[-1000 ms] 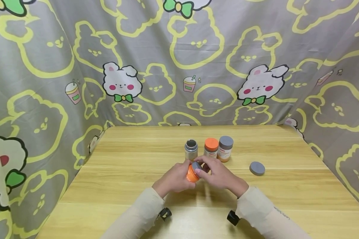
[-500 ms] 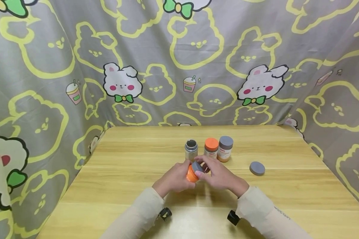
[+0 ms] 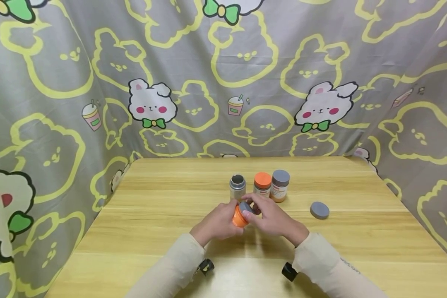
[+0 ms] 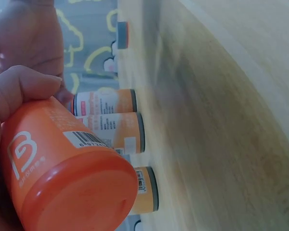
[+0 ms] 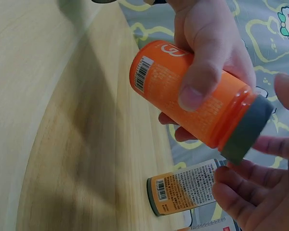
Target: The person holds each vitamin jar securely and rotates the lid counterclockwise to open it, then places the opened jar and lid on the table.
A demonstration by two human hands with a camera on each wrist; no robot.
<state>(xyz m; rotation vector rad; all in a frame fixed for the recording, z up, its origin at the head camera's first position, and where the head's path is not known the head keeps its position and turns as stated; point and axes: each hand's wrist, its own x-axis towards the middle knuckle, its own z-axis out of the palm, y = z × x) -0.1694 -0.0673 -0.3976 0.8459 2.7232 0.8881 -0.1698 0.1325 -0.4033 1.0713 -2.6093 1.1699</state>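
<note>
My left hand (image 3: 217, 219) grips an orange plastic jar (image 5: 183, 91) round its body, thumb along the printed side. The jar is tilted above the table, its base toward the left wrist camera. A grey screw lid (image 5: 248, 127) sits on the jar's mouth. My right hand (image 3: 272, 215) holds this lid between thumb and fingertips. Just beyond the hands stands a lidless jar (image 3: 237, 186), its dark opening facing up. To its right are a jar with an orange lid (image 3: 263, 181) and a jar with a grey lid (image 3: 280, 186), side by side.
A loose grey lid (image 3: 319, 210) lies flat on the wooden table (image 3: 152, 198), right of the jars. A patterned grey curtain (image 3: 197, 62) surrounds the table at the back and sides. Black camera mounts (image 3: 206, 266) hang at both wrists.
Both hands stay in place with the orange jar; my right thumb shifts only slightly at the grey lid. The standing jars and loose lid have not moved.
</note>
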